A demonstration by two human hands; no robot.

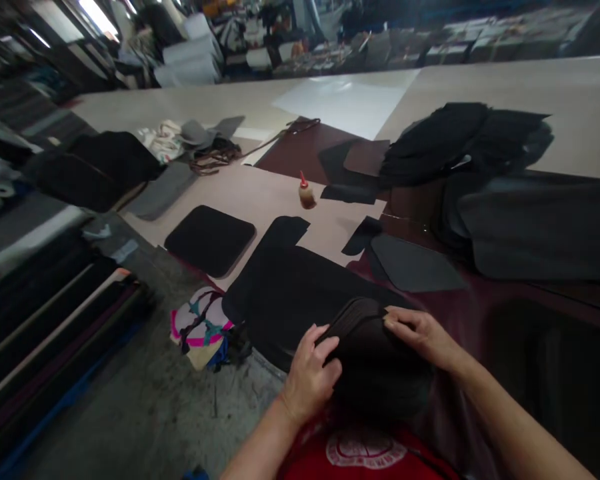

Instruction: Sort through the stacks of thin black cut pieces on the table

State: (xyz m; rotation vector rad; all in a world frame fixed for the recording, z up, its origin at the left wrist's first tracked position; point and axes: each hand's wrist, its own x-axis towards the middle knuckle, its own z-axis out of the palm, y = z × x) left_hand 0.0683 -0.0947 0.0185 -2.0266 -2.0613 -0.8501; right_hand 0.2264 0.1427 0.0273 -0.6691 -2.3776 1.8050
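Close to my body I hold a stack of black sheet panels [380, 373], leather or fabric, bent over at its upper edge. My left hand [314, 373] grips the left side, fingers curled over the layered edge. At the upper right corner my right hand [425, 333] pinches the stack between thumb and fingers. A small pale spot shows at the right fingertips; I cannot make out what it is. Just beyond my hands a large black panel [300, 293] lies flat on the table. The lower side of the held stack is in shadow.
A glue bottle [307, 193] with a red tip stands mid-table. Nearby lie a rounded black panel [210, 240], a dark grey piece [415, 263] and black piles [460, 143]. A scrap bag [200, 327] hangs by the table's left edge; material rolls [55, 333] lie left.
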